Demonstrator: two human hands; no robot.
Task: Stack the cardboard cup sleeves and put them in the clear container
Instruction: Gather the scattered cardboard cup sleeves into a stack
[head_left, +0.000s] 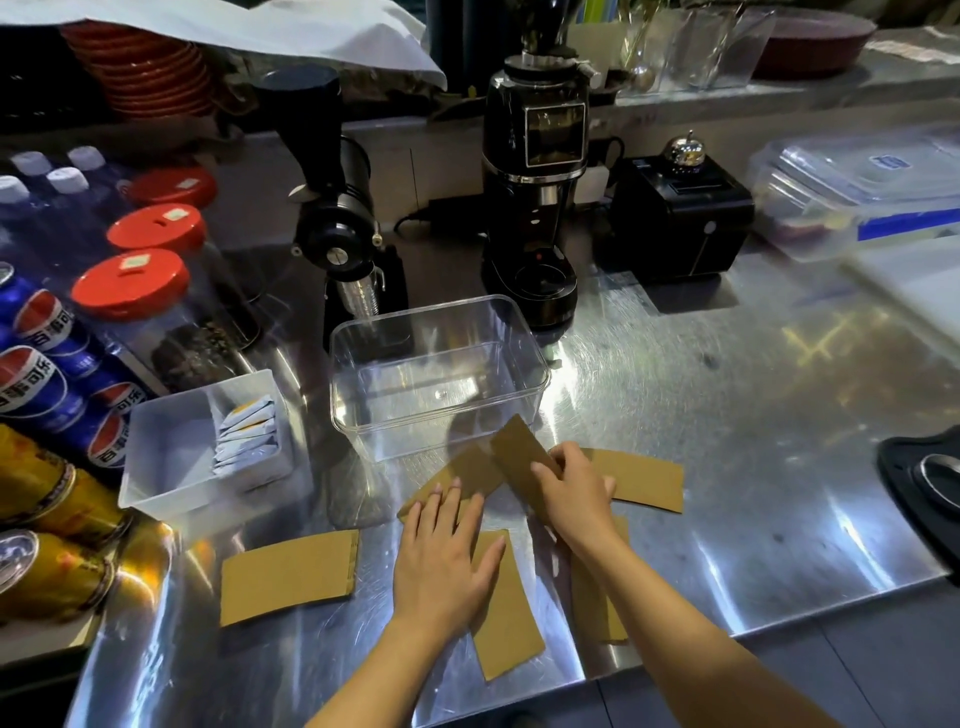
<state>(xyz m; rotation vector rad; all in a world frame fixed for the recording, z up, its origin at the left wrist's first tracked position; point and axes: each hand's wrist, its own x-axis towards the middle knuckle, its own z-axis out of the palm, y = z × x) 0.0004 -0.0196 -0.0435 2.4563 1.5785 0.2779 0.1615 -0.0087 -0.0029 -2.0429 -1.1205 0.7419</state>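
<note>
Several flat brown cardboard sleeves lie on the steel counter. My right hand grips one sleeve that tilts up near the clear container, which stands empty behind my hands. My left hand lies flat, fingers spread, over two sleeves: one under its fingertips, another under its palm. A sleeve lies apart at the left, one to the right, and one is partly hidden under my right forearm.
A white tray with sachets sits left of the container. Soda cans and red-lidded jars line the left edge. Two black grinders and a black box stand behind. A black mat lies at the right.
</note>
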